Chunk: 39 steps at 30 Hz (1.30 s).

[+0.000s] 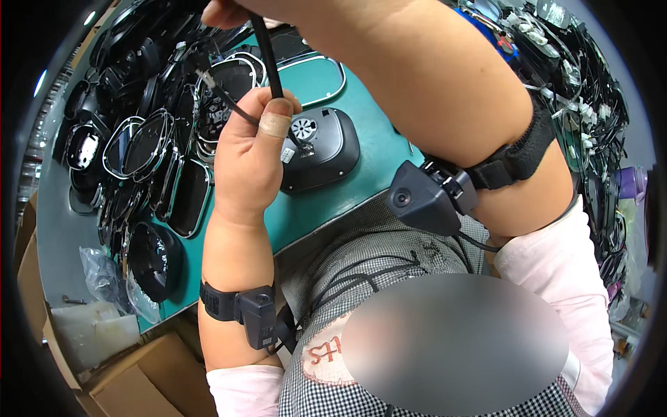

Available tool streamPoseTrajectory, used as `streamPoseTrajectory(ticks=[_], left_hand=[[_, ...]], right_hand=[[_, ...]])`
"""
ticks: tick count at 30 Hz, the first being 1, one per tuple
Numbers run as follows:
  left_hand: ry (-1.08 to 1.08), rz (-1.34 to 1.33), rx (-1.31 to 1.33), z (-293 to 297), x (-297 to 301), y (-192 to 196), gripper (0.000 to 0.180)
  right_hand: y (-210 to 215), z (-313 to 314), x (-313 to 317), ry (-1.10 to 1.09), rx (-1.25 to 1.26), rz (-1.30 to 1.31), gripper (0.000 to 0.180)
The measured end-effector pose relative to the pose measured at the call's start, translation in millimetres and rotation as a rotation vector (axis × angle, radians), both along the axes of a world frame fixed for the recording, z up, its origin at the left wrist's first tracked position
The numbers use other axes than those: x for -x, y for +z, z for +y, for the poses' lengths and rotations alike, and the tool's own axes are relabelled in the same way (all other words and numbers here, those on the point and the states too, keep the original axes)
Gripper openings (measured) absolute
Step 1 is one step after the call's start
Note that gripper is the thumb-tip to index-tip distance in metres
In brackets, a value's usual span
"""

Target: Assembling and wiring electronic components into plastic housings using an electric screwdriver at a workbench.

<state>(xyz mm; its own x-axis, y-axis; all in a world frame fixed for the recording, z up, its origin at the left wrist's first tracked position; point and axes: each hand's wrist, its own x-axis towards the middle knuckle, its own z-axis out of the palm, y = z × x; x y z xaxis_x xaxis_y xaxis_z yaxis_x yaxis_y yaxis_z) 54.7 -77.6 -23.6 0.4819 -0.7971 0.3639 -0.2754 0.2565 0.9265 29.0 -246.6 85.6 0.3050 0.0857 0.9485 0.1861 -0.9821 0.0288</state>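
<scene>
My left hand [251, 156], with a tan bandage around its thumb, is closed on a black cable [267, 59]. The cable runs up from this grip to my right hand [226, 12], which is partly cut off by the top edge and appears closed around its upper part. A thinner lead [229, 99] with a small light connector sticks out from my left hand to the left. Just right of that hand, a rounded black housing [332, 154] lies on the green table. It has a round slotted plate, and wires come out beside it.
Many black housings and silver-edged frames [144, 144] crowd the left of the green table [372, 153]. Piles of wiring harnesses [587, 111] fill the right side. A black bowl-shaped shell [154, 260], clear plastic bags [104, 274] and a cardboard box [149, 379] are at lower left.
</scene>
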Motion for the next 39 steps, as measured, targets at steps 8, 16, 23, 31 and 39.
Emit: streamPoseTrajectory(ticks=[8, 16, 23, 31, 39], left_hand=[[0.049, -0.026, 0.025, 4.7, -3.9, -18.7, 0.023], [0.102, -0.004, 0.047, -5.2, 5.7, -17.9, 0.021], [0.054, -0.028, 0.064, -9.1, 12.1, -21.0, 0.024], [0.390, 0.626, 0.526, 7.8, 13.1, 19.6, 0.015], [0.436, 0.681, 0.621, 18.8, 51.3, 35.3, 0.015]], right_hand=[[6.0, 20.2, 8.2, -0.064, -0.115, -0.028, 0.024], [-5.1, 24.4, -5.9, -0.054, -0.049, -0.277, 0.022], [9.3, 20.3, 59.3, 0.560, -0.217, 0.193, 0.038], [-94.9, 39.7, 83.8, 0.282, -1.104, 0.164, 0.108], [-150.5, 87.1, 87.9, 0.656, -1.583, 0.417, 0.096]])
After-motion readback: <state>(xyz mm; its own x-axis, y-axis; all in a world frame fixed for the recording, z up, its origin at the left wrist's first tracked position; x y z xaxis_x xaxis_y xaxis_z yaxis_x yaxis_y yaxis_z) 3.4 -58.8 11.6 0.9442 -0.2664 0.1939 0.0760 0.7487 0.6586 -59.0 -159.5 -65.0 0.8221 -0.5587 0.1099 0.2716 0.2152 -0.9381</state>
